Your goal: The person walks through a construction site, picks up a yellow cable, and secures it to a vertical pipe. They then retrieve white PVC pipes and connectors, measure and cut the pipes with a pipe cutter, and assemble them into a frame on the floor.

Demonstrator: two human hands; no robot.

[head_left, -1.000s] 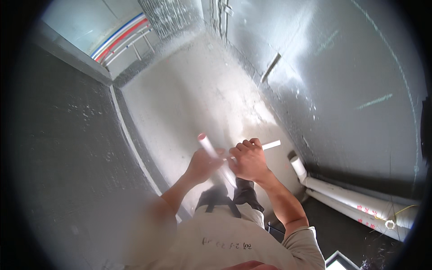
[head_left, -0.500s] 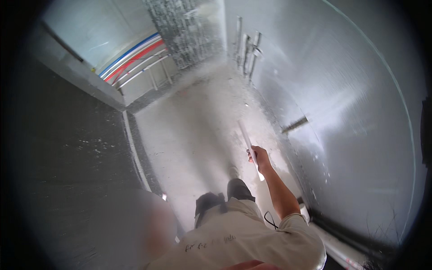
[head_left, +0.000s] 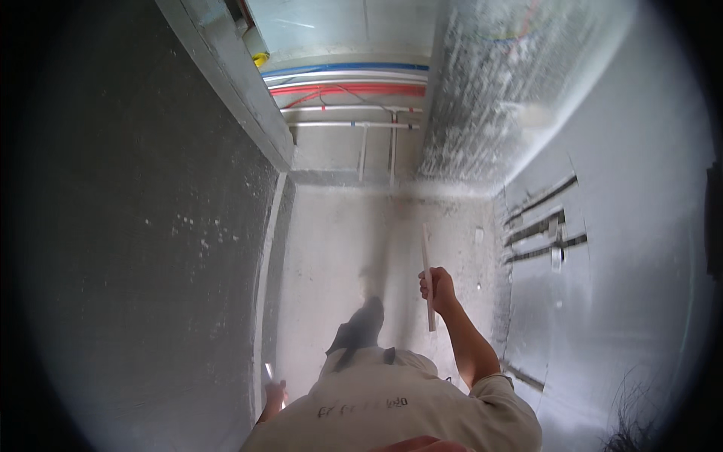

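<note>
My right hand [head_left: 440, 286] is closed round a long, thin, pale strip [head_left: 428, 256], straight like a batten or straightedge. It points forward, away from me, above the floor, and its near end sticks out below my fist. My left hand [head_left: 276, 393] is low at the left, beside my body and close to the left wall. Its fingers are curled, and a small bright piece [head_left: 269, 371] shows at them; what kind of thing it is I cannot make out.
A pale concrete floor [head_left: 331, 248] runs ahead between a dark grey left wall [head_left: 151, 248] and a lighter right wall [head_left: 633, 301] with chased slots [head_left: 538, 226]. Beyond a doorway, blue, white and red pipes [head_left: 354, 89] cross. A rough, white-smeared wall [head_left: 482, 98] stands at the far right.
My view has turned left, bringing the doorway and pipes to the upper middle. My right hand still holds the strip. My left hand now shows at lower left, where a blurred shape was.
</note>
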